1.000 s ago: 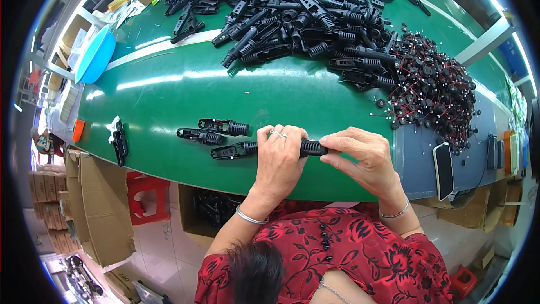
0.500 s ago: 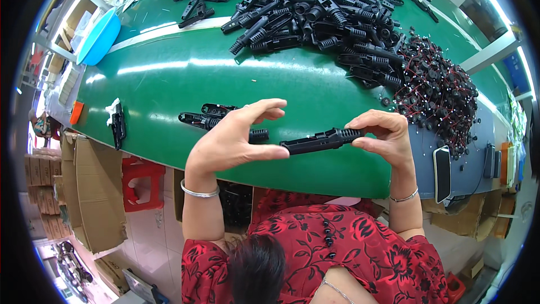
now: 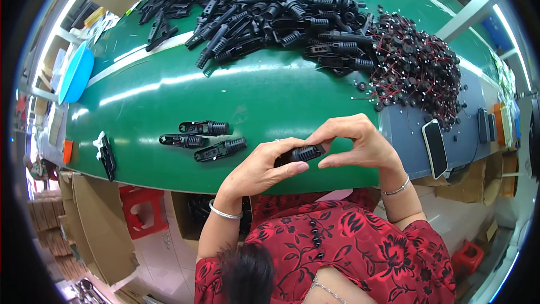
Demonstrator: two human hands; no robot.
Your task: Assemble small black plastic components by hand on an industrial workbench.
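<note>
My left hand (image 3: 261,170) is closed around a black plastic handle shell (image 3: 306,153), whose ribbed end sticks out between thumb and fingers. Its other end is hidden in the palm. My right hand (image 3: 355,143) curves around that ribbed end, the forefinger touching its upper side while the thumb stands apart below it. To the left of my left hand, three similar ribbed shells lie on the green tabletop: one behind (image 3: 203,128), one at the left (image 3: 181,140) and one nearest the hand (image 3: 221,150).
A large heap of black shells (image 3: 264,14) covers the table's back. Beside it are piled small round black parts with red wires (image 3: 416,65). A phone (image 3: 435,149) lies on the grey mat at right. Farther left are black tools (image 3: 107,157) and a blue basin (image 3: 77,73).
The shell has passed deeper into my left hand, and its ribbed end is turned closer. My right thumb has come away from it. The whole view has shifted, uncovering the three shells.
</note>
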